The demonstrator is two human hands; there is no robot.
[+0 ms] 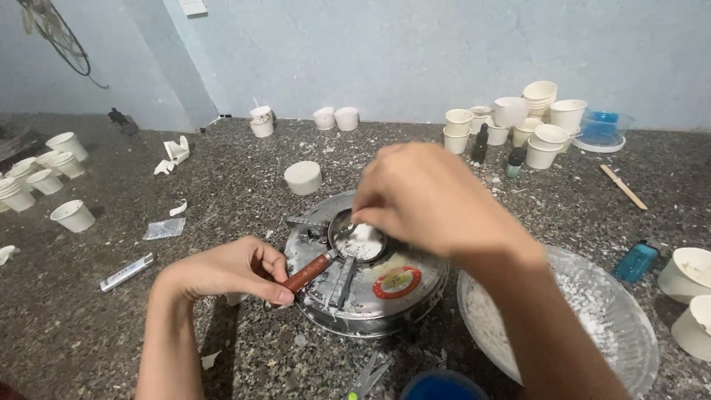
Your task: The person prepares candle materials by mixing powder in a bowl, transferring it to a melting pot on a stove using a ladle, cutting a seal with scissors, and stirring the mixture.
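My left hand (229, 270) grips the reddish-brown handle of a small metal ladle (354, 243) that rests on a round metal stove top (370, 296). The ladle's bowl holds white flakes. My right hand (429, 196) hovers over the bowl with its fingertips pinched together at the rim; whether they hold flakes I cannot see. A glass bowl (592, 311) of white flakes sits just right of the stove, under my right forearm.
Several white paper cups stand at the far right (548, 118), far left (44, 178) and along the wall. A white round block (304, 178), dropper bottles (481, 144), a blue lighter (635, 261), a wooden stick (623, 187), a white tube (126, 272) and scissors (370, 374) lie around.
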